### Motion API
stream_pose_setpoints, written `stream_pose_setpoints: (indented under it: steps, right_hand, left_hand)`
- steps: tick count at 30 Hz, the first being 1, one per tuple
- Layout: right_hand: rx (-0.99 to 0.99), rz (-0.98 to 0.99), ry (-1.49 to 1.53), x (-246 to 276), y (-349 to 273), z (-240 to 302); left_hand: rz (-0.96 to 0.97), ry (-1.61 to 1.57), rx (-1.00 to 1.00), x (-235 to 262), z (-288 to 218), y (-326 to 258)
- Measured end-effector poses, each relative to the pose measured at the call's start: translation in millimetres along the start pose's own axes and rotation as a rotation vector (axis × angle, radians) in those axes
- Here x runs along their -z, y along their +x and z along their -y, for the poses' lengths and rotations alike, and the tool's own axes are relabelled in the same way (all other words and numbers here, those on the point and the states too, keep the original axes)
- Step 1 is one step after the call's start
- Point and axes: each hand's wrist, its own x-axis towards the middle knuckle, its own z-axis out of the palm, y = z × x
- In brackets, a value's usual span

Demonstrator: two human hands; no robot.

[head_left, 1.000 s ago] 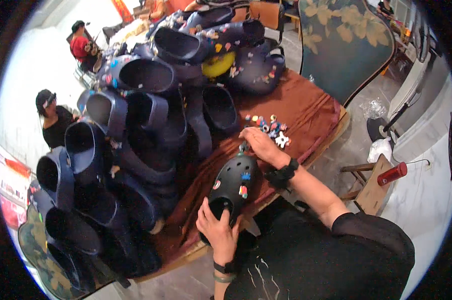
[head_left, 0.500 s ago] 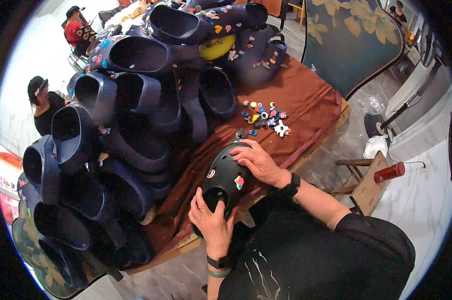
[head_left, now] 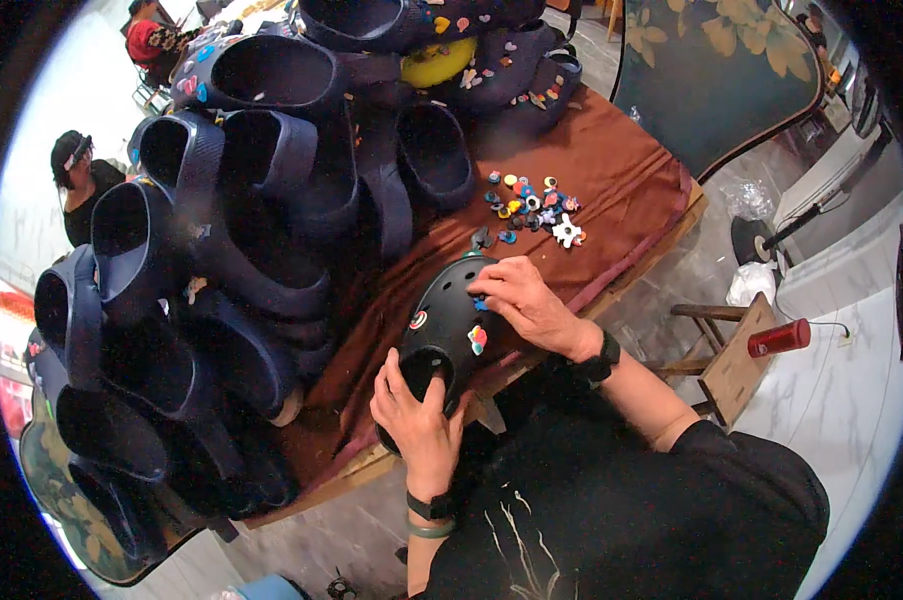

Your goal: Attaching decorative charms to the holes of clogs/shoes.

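Observation:
A black clog with holes in its upper [head_left: 440, 325] rests at the table's near edge, its toe pointing away from me. My left hand [head_left: 419, 415] grips it at the foot opening, thumb and fingers over the rim. My right hand [head_left: 532, 305] is closed over the front of the upper, its fingertips at a small blue shoe charm [head_left: 480, 303]. Lower on the upper sits a multicoloured charm [head_left: 478, 341]; on the left side is a round red and white charm [head_left: 418, 319]. Whether the blue charm is fully seated in a hole is hidden by my fingers.
Loose charms [head_left: 532, 210] lie on the brown cloth [head_left: 612, 170] beyond the clog. Dark blue clogs [head_left: 272, 75] are piled high on the left. A wooden stool [head_left: 737, 360] with a red cylinder [head_left: 779, 338] stands at right. Two people are at the far left.
My right hand has lifted from lying over the toe into a pinch, and the blue charm now shows under its fingertips. My left hand keeps its hold on the clog. The view has shifted slightly.

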Motion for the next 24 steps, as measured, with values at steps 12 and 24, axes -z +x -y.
stream_pose_setpoints:
  steps: [12,24]
  right_hand:
    - [-0.182,-0.06,0.187,-0.6,5.4,-2.5]
    - [-0.39,0.25,0.39,19.8,35.9,-24.3]
  left_hand:
    - [-0.013,-0.008,-0.016,1.2,-0.6,-2.6]
    - [-0.028,0.001,-0.015,-2.9,1.3,-0.7]
